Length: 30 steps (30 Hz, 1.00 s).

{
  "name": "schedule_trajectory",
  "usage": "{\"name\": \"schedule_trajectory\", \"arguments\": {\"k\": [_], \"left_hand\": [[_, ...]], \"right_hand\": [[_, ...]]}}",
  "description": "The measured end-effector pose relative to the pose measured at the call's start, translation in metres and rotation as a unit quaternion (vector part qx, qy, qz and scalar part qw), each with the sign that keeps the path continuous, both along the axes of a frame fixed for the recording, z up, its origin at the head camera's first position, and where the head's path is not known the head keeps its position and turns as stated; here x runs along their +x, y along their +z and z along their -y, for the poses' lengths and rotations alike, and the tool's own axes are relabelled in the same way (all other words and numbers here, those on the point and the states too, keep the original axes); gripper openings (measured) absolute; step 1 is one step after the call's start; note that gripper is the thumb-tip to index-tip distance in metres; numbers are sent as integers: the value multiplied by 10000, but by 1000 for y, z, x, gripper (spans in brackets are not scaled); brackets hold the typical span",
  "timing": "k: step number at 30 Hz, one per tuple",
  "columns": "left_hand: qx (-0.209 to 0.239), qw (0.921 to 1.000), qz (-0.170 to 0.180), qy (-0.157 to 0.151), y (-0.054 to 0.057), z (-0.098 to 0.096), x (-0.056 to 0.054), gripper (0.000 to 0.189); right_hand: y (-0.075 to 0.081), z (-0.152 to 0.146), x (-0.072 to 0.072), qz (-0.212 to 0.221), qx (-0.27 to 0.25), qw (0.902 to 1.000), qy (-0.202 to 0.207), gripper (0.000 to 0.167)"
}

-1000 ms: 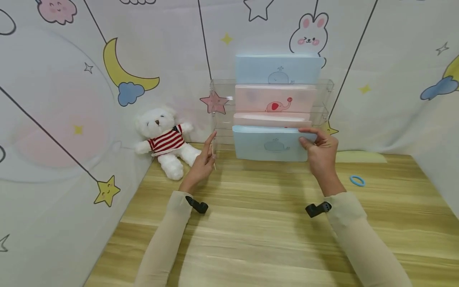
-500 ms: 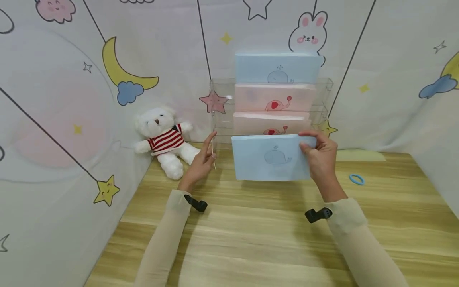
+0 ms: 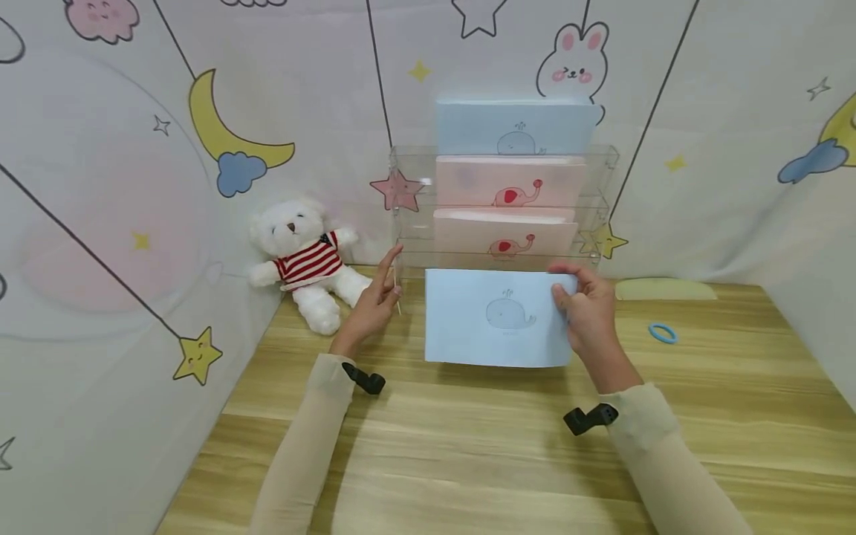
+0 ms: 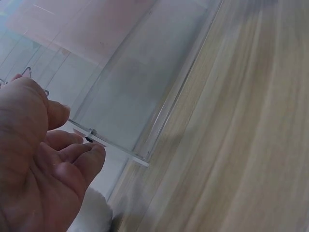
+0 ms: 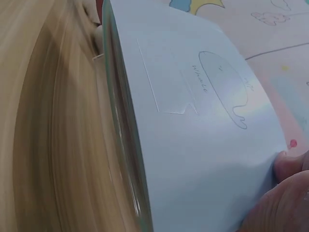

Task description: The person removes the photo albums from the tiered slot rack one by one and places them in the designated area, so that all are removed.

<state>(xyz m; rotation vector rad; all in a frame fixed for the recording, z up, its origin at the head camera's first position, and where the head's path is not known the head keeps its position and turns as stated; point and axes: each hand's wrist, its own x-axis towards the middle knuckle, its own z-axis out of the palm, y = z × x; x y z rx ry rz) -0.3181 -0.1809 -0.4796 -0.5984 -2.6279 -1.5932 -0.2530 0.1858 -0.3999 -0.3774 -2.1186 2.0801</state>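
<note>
The backdrop, printed with a moon, stars and a rabbit, stands behind a wood-grain table. On my head feed I record a clear tiered rack at the rear of the table. The right hand grips a pale blue booklet by its upper right corner, thumb on the front face. The booklet is in front of the rack's lowest part, its whale drawing facing me; my right wrist feed shows the word "Whale" on it. The left hand touches the rack's left side, index finger extended; I cannot tell whether it pinches the panel. Above the booklet, the rack holds two pink booklets and a second blue one. I note a plush bear left of the rack and a blue ring to the right.
</note>
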Motion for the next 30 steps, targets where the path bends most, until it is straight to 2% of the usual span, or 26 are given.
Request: {"name": "schedule_trajectory", "arguments": {"k": [8, 16, 25, 30], "left_hand": [[3, 9998, -197, 29, -2, 0, 1, 79], [40, 9997, -225, 43, -1, 1, 1, 80], [92, 9999, -141, -9, -2, 2, 0, 80], [-26, 9997, -256, 23, -2, 1, 0, 80]], "right_hand": [[-13, 10, 5, 290, -304, 9988, 261, 34], [-28, 21, 8, 527, -229, 9966, 594, 34], [-45, 33, 7, 768, -415, 9942, 623, 31], [-53, 38, 5, 762, -491, 9940, 615, 33]]}}
